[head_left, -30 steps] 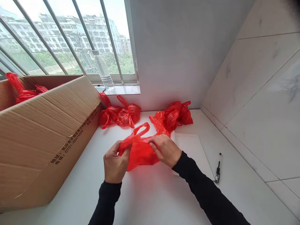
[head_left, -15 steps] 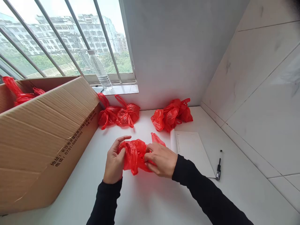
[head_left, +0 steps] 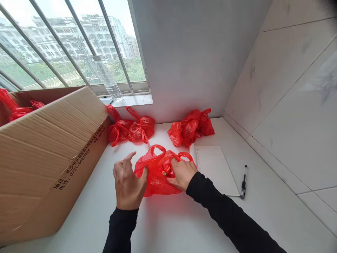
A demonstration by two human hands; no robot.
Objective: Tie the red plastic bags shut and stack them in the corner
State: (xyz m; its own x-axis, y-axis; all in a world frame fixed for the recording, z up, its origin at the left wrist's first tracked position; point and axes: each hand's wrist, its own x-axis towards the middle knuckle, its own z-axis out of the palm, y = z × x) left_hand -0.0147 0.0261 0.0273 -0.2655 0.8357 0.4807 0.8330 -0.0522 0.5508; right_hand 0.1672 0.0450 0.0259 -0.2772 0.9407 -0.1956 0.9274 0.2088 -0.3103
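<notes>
A red plastic carrier bag (head_left: 163, 188) lies on the white table in front of me, its mouth spread and its two loop handles at the far side. Inside the mouth show small red wrapped packets (head_left: 166, 170); what they contain I cannot make out. My left hand (head_left: 130, 184) is open at the bag's left side, thumb against the plastic and fingers raised apart. On the right of the mouth rests my right hand (head_left: 183, 173), thumb and forefinger apart beside the packets. Its other fingers are partly hidden.
Two tied red bags (head_left: 142, 129) and a cluster of red bags (head_left: 191, 127) sit along the wall. A cardboard box (head_left: 52, 165) with red bags stands left. A notebook (head_left: 216, 168) and a pen (head_left: 243, 186) lie right. A water bottle (head_left: 107, 79) stands on the sill.
The crumpled bag has been spread out, so its handles and the packets now show. My left hand has drawn back slightly to the left; the right fingers have parted.
</notes>
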